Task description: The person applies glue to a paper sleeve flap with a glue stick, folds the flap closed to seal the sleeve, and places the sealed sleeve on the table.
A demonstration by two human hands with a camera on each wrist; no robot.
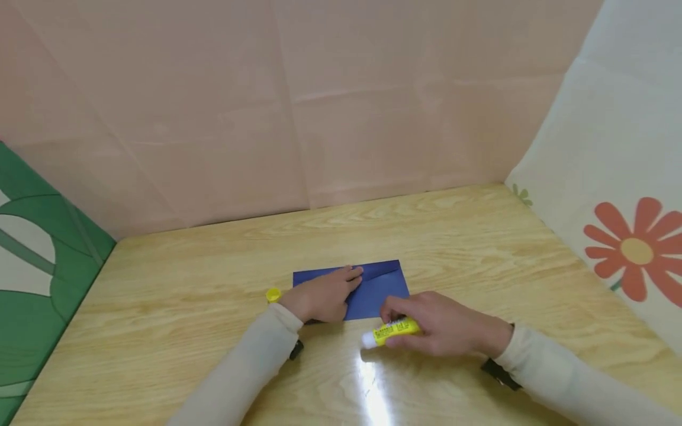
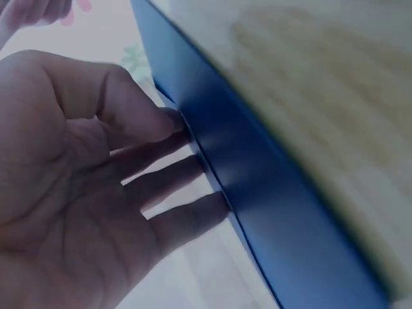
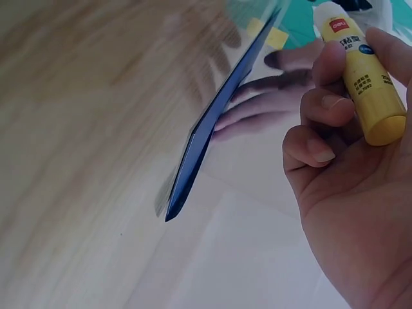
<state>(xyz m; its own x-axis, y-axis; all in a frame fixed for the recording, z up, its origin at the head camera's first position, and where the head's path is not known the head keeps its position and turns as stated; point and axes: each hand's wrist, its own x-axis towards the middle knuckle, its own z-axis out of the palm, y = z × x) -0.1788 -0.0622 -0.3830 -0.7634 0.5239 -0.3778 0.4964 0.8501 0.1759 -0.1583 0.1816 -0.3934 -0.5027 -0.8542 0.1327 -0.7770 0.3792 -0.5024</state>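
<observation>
A flat piece of folded blue paper (image 1: 375,299), shaped like an envelope, lies on the table with a flap along its far edge. My left hand (image 1: 326,294) rests on its left part, and in the left wrist view the extended fingertips (image 2: 215,205) touch the blue surface. Nearer the front edge, my right hand (image 1: 444,325) grips an uncapped yellow glue stick (image 3: 373,90) between thumb and fingers. Its white tip points left, just above the table and apart from the paper. Beside the left wrist sits the yellow cap (image 1: 273,294).
The wood-grain table (image 1: 176,307) runs back to a pinkish cloth wall (image 1: 224,118). A white cloth with a red flower (image 1: 636,251) borders the right side, and green patterned cloth (image 1: 48,254) the left. Light glares on the tabletop near the front.
</observation>
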